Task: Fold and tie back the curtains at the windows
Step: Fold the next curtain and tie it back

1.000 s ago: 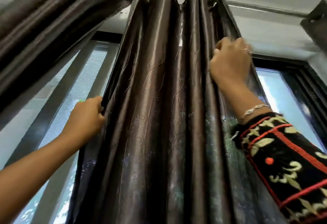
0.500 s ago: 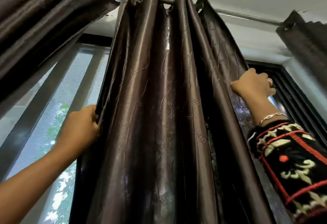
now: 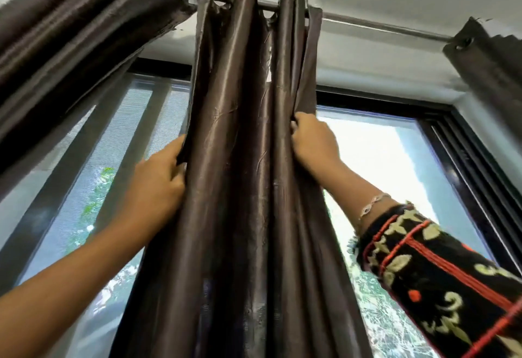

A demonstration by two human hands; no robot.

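Since half a second ago the right hand [image 3: 313,142] has swung in from the far side, carrying the curtain's outer edge with it. The middle curtain [image 3: 226,159] now hangs below the rod [image 3: 381,25] as a much narrower bundle of pleats. The left hand [image 3: 158,176] has climbed a little nearer the rod.

Both hands grip at about the same level below the rod. The left fingers [image 3: 178,157] curl round the bundle's left edge, and the right fingers [image 3: 296,126] pinch its rightmost folds, squeezing the pleats between the two hands.

By my reading, gathering this panel is almost done. The folds are stacked but loose and uneven, and no tie or band shows anywhere, so the tying back is still to do. Two more panels hang from the rod, a left panel [image 3: 70,32] and a right panel [image 3: 491,55]. Whether either is tied cannot be seen.
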